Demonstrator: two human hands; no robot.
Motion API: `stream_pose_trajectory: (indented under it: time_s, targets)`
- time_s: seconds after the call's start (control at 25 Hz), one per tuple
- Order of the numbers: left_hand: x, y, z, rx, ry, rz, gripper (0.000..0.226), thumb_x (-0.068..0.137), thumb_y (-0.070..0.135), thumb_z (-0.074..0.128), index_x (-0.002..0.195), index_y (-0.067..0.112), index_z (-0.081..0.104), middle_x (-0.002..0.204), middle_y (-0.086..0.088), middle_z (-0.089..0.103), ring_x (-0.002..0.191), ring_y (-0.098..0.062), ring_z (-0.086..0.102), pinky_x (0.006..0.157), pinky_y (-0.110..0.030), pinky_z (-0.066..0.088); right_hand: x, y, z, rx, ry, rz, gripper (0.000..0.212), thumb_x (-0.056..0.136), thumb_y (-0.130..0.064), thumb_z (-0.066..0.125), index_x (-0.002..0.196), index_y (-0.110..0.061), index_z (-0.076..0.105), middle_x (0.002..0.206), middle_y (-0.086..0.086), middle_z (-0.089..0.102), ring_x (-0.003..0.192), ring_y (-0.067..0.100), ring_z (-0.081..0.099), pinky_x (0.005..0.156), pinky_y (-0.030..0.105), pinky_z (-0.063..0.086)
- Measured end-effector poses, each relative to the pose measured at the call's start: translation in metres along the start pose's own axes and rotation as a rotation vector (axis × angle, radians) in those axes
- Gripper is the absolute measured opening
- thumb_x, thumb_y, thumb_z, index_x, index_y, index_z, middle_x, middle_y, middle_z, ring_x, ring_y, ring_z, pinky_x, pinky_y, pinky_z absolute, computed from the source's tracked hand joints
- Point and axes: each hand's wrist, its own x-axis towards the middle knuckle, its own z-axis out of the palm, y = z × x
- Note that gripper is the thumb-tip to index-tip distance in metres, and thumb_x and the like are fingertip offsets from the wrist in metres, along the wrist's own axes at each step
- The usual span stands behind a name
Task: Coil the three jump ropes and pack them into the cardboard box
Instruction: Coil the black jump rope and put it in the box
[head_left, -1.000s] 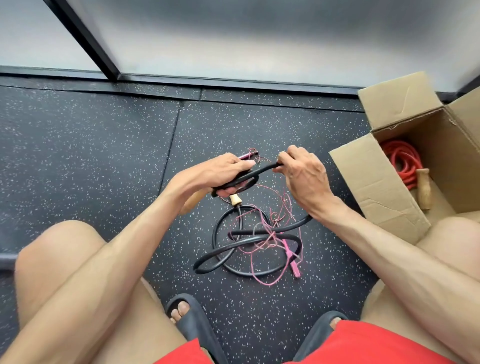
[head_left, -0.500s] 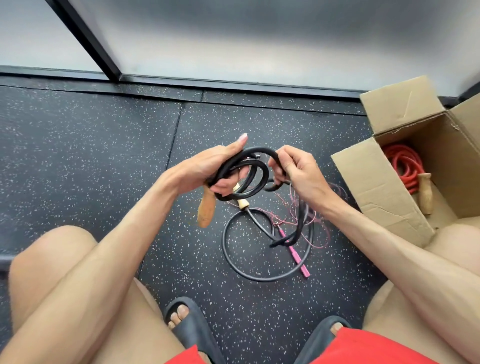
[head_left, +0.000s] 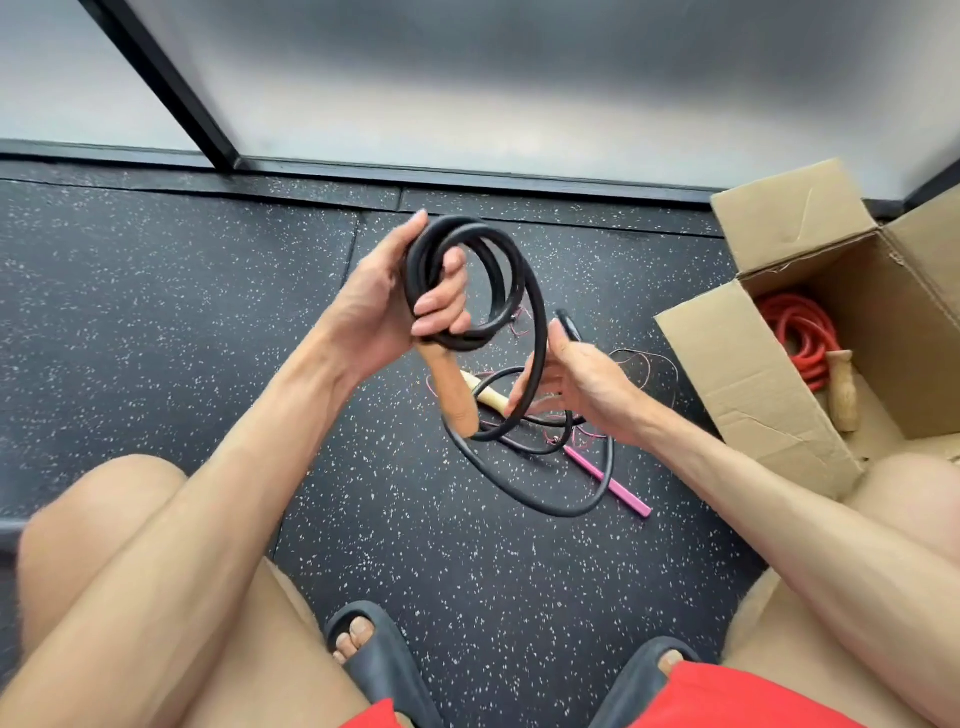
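Black rope (head_left: 462, 224) coil now higher, left grip (head_left: 384, 306) clamped round it, right grip (head_left: 576, 384) holding its tail

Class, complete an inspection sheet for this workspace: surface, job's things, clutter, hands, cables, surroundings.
Surface: dark speckled floor, with rope lying on it.
Job's things: black rope partly coiled, its tail on the floor; red rope coiled inside the cardboard box; pink rope loose on the floor.
Clutter: nothing seen.
Grippers: left hand grips the black coils; right hand holds the black rope's free run.
Cables: nothing seen apart from the ropes.
Surroundings: pale wall panels, dark frame; the person's slippers.
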Motion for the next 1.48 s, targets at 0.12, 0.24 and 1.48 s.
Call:
stream_pose_trajectory:
  time_s: [0.12,0.24,1.48]
  targets:
    - [0.005,0.001,-0.002,-0.013,0.063,0.122,0.049,0.107,0.047,0.021,0.094,0.01,0.051,0.065,-0.003,0.045,0.052,-0.017,0.039,0.073,-0.037,0.037,0.001,0.011,0.007,0.073,-0.09,0.091,0.06,0.096,-0.059,0.033,0.094,-0.006,0.06,0.089,0.022,0.069,0.088,0.032,0.069,0.084,0.044,0.056]
    - [0.011,-0.003,-0.001,0.0,0.169,0.186,0.046,0.107,0.045,0.023,0.097,0.01,0.051,0.076,-0.007,0.052,0.062,-0.021,0.045,0.073,-0.034,0.04,0.005,0.015,0.004,0.108,-0.074,0.12,0.05,0.099,-0.053,0.039,0.102,-0.005,0.054,0.068,0.014,0.058,0.069,0.028,0.061,0.08,0.05,0.055]
    - [0.003,-0.041,-0.061,1.722,0.402,-0.318,0.041,0.098,0.051,0.051,0.079,0.015,0.042,0.086,-0.015,0.065,0.08,-0.034,0.056,0.067,-0.037,0.035,-0.019,-0.001,-0.032,-1.229,0.227,-0.46,0.024,0.093,-0.038,0.064,0.097,-0.02,0.048,0.078,-0.009,0.058,0.065,0.013,0.054,0.063,0.027,0.039]
